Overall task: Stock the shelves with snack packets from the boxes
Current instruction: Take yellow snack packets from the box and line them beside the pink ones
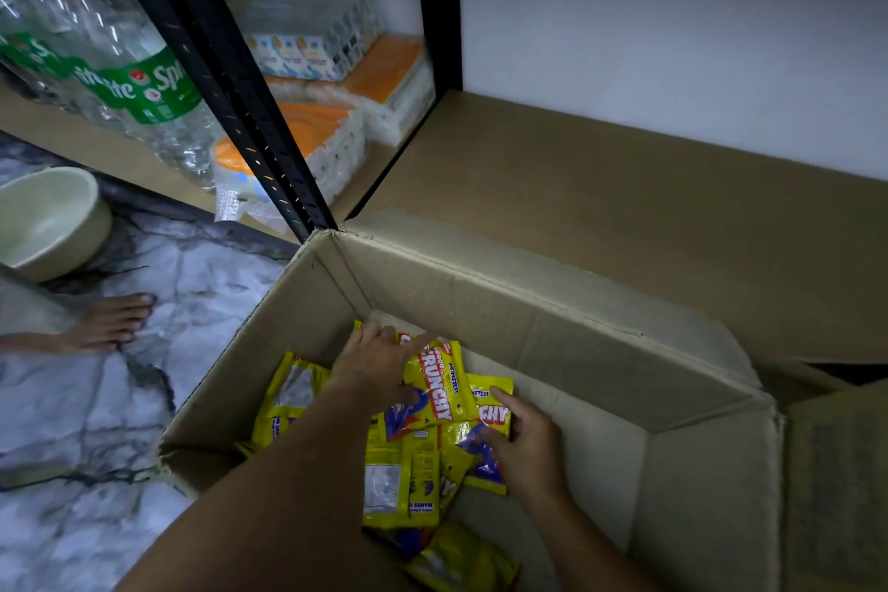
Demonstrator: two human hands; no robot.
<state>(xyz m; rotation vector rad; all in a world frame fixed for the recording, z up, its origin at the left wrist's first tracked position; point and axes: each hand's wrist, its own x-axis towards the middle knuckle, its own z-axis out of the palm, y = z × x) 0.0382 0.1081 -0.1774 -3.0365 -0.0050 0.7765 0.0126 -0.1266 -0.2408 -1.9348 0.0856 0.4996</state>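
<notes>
Reaching down into the open cardboard box (552, 303), both hands are busy among the yellow snack packets (408, 471) that lie loose in a shallow heap on its bottom. The left hand (379, 363) lies over the top packet (439, 387), its thumb at the packet's near edge and its fingers curled over the far end, so its grip looks closed on that packet. The right hand (528, 447) pinches the neighbouring packet (490, 418) by its right edge, thumb on the printed face.

These look like light foil pouches: thin, soft, likely slick, and easily crushed if squeezed across the middle. Holding them by a sealed edge or flat between thumb and fingers seems safest, and several could be gathered at once.

The top packet's long axis runs roughly away from the person, tilted a little to the left, printed side up with the lettering reading along that length. Others lie at mixed angles, some showing their backs.

The wooden shelf (624, 207) stands just beyond the box, beside the black upright (230, 63).
</notes>
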